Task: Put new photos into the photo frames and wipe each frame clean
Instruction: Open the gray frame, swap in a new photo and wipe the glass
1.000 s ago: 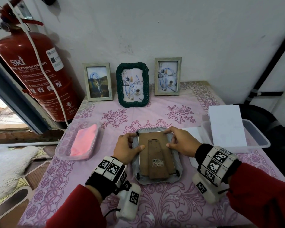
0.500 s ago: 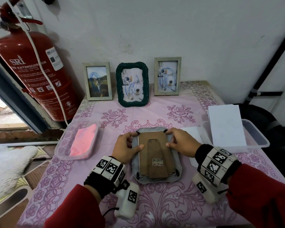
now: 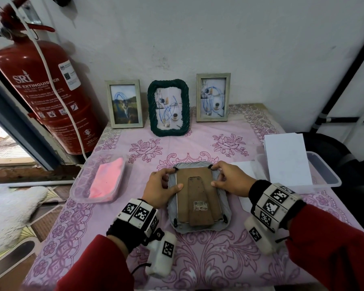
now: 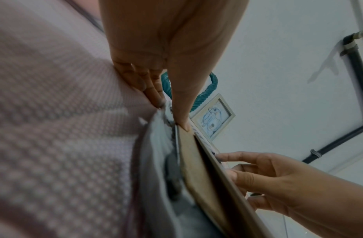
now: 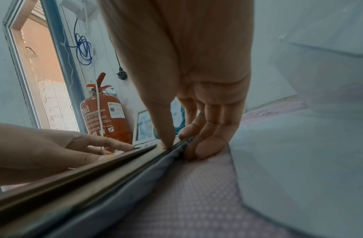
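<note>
A grey frame (image 3: 199, 226) lies face down near the front of the surface (image 3: 198, 143), its brown backing board (image 3: 198, 198) facing up. The left hand (image 3: 159, 189) grips the frame's left edge, thumb on the board, fingers curled under the rim. The right hand (image 3: 230, 180) grips the right edge the same way. 3 frames with photos (image 3: 168, 108) stand upright at the wall. A pink cloth (image 3: 106, 181) lies in a clear tub at left, white paper (image 3: 286, 158) at right.
</note>
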